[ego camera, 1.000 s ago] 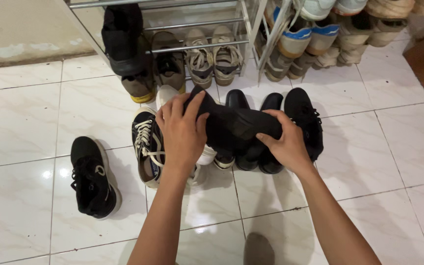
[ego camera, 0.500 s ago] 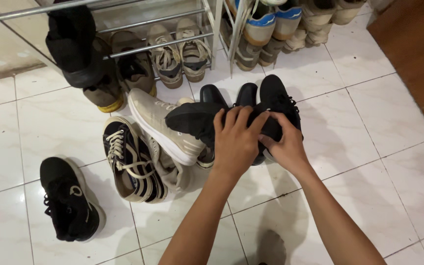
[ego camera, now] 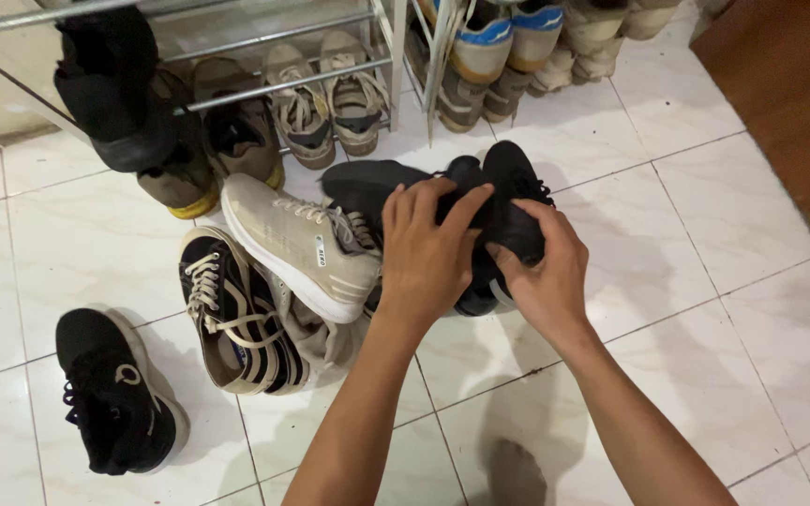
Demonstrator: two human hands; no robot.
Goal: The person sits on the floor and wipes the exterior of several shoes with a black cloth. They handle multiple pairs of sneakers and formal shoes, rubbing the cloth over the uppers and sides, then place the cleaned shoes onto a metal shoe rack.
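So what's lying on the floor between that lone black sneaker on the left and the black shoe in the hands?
In the head view, two shoes: a navy lace-up sneaker and a beige sneaker tilted across it, between the lone black sneaker and the held black shoe.

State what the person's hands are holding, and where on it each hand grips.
Both hands hold a black shoe above the floor. The left hand wraps over its middle; the right hand grips its other end.
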